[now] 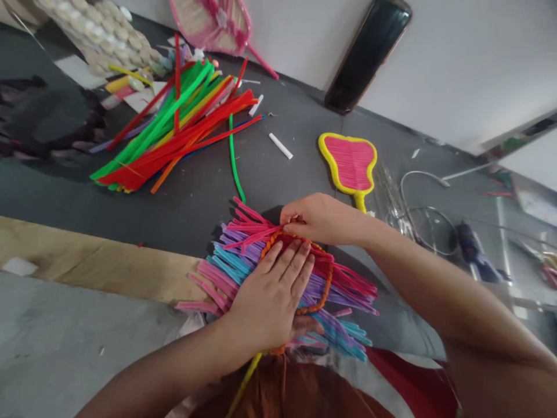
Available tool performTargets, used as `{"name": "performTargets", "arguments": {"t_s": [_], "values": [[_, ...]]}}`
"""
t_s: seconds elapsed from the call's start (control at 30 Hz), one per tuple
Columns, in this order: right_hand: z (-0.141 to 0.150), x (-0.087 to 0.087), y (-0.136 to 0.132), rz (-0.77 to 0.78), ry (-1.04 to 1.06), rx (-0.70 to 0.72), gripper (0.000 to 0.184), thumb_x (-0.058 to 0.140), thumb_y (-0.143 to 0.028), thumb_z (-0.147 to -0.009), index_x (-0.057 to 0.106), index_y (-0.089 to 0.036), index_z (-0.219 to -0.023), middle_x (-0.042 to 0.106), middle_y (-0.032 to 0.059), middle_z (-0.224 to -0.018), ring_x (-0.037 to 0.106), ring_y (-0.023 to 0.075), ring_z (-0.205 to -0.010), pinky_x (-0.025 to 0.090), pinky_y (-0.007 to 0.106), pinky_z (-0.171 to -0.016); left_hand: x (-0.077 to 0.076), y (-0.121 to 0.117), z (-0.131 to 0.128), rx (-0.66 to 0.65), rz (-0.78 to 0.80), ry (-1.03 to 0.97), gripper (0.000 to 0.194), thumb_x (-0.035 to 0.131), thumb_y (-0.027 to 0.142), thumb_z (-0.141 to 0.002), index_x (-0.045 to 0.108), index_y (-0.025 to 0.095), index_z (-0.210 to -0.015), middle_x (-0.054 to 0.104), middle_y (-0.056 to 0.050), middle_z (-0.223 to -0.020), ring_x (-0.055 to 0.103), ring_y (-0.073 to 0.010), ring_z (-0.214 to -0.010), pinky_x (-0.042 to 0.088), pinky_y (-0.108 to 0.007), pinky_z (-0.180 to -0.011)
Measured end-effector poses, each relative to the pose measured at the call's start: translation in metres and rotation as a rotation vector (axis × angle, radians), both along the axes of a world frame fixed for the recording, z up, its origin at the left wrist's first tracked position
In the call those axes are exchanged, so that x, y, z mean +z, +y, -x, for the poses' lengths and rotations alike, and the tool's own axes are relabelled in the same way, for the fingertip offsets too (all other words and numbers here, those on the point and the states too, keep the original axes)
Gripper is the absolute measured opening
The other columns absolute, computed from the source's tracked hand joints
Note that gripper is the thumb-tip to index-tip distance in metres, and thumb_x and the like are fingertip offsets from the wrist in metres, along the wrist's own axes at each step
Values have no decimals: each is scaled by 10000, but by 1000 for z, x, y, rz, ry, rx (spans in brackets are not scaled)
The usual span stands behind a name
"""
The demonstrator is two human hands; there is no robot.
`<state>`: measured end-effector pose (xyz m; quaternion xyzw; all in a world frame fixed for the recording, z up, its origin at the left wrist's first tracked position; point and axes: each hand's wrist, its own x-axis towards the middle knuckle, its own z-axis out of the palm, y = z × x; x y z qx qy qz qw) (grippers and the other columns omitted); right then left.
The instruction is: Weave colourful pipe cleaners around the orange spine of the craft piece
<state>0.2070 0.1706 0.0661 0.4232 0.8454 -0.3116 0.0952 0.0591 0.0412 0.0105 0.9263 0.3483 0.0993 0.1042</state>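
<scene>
My left hand [272, 296] lies flat, fingers stretched out together, pressing down on a woven piece of pipe cleaners [230, 264] in pink, blue, purple and red with an orange outline [324, 290]. My right hand [319, 217] reaches over the piece's far edge and pinches a pink pipe cleaner [250, 235] at the top of the weave. The piece rests on the dark table [191, 197] just ahead of my lap.
A loose heap of green, red, orange and yellow pipe cleaners [174, 128] lies at the back left. A finished pink and yellow fan shape [349, 164] sits right of centre. Wire hoops [424, 215], a white stick [281, 146], a phone [369, 52] against the wall.
</scene>
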Motion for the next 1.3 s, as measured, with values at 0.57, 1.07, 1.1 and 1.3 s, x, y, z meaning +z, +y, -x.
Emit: {"name": "performTargets", "arguments": {"t_s": [0.57,1.07,1.1,1.3], "values": [[-13,-14,-17,-132,187,226,286,464,-94,-868,713,-204,-954,668,34,-977,602,129,-778,413,234,-684,-2,-11,0,1,-280,-129,513,443,433,-971,589,36,-1260,594,-147,-1341,475,-255,-1308,290,-410,-1146],[-42,2,-42,-187,227,-28,206,596,-250,-893,666,-147,-1057,668,72,-965,631,166,-846,475,276,-768,1,-15,-2,95,-315,-109,464,579,443,-893,670,57,-1135,639,-143,-1273,539,-355,-1221,508,-428,-973],[-42,0,-46,-183,197,-51,211,609,-261,-887,667,-159,-1062,666,69,-974,635,168,-852,479,279,-775,1,-15,-2,98,-310,-118,461,590,438,-886,670,54,-1129,642,-151,-1265,545,-356,-1216,511,-431,-973],[-35,-13,-58,-181,141,-139,198,599,-235,-888,677,-166,-1056,659,67,-994,640,165,-860,486,278,-789,11,-12,3,70,-253,-276,359,635,305,-866,653,15,-1077,656,-209,-1171,563,-335,-1194,497,-439,-1021]]}}
